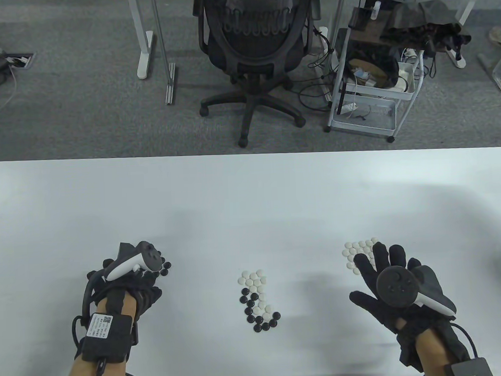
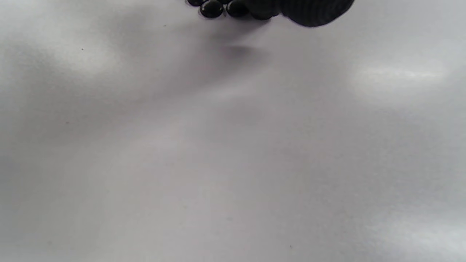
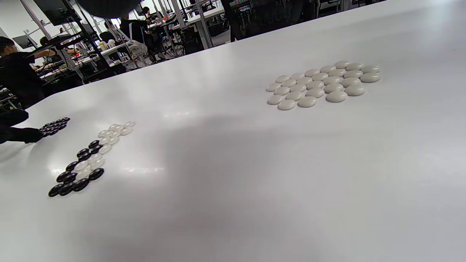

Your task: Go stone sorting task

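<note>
Two gloved hands on white table (image 1: 250,188): left hand (image 1: 130,284) w/ fingers curled, grasp unclear, over black stones (image 1: 164,268); right hand (image 1: 387,281) spread, empty, by white stones (image 1: 359,249); mixed pile (image 1: 257,295) btwn.

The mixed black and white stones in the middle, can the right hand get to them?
Probably yes. The right hand is open, and only bare white table lies between it and the mixed black and white stones.

Black sensor gloves (image 1: 388,290), white-and-grey trackers (image 1: 133,261), cabled black wrist boxes (image 1: 105,337).
</note>
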A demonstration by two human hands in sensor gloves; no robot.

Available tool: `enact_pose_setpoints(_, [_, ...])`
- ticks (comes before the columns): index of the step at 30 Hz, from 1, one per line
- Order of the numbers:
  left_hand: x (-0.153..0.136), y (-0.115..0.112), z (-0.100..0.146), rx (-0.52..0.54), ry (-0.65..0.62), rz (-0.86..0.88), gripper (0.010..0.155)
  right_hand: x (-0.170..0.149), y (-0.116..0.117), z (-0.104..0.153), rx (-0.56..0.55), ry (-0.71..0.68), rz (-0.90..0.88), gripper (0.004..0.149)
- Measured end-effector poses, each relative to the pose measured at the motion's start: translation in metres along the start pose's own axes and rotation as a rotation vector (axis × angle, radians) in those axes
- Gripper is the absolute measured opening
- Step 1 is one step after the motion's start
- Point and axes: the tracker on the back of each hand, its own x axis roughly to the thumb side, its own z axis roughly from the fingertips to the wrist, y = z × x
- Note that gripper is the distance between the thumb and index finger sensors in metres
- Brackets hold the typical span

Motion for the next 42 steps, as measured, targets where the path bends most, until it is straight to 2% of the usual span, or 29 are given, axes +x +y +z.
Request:
enact_pose_setpoints(7, [0.01, 0.015, 0.015, 0.079, -0.056, 0.037, 0.062, -0.001, -0.001, 0.0, -0.004, -0.003, -0.002, 0.079])
enact_pose_setpoints(13, [0.053, 0.023, 0.036, 0.073, -0.169, -0.053, 0.06, -0.001, -0.001, 0.0, -0.004, -0.003, -0.002, 0.079])
enact_pose_setpoints(20, [0.119, 0.012, 0.047, 0.031, -0.29, -0.235, 0.059, -0.001, -0.001, 0.0, -0.004, -0.003, -0.002, 0.079])
enact_pose_setpoints(29, [0.174, -0.01, 0.054, -0.016, -0.407, -0.391, 0.058, -0.001, 0.0, 0.0, -0.009, -0.008, -0.006, 0.079])
enact_pose_setpoints(36, [0.196, -0.021, 0.048, -0.016, -0.425, -0.449, 0.058, -0.002, -0.001, 0.001, -0.012, -0.009, -0.008, 0.079])
enact_pose_setpoints(42, [0.188, -0.039, 0.037, -0.05, -0.359, -0.545, 0.059, -0.002, -0.001, 0.001, -0.01, -0.01, -0.01, 0.079])
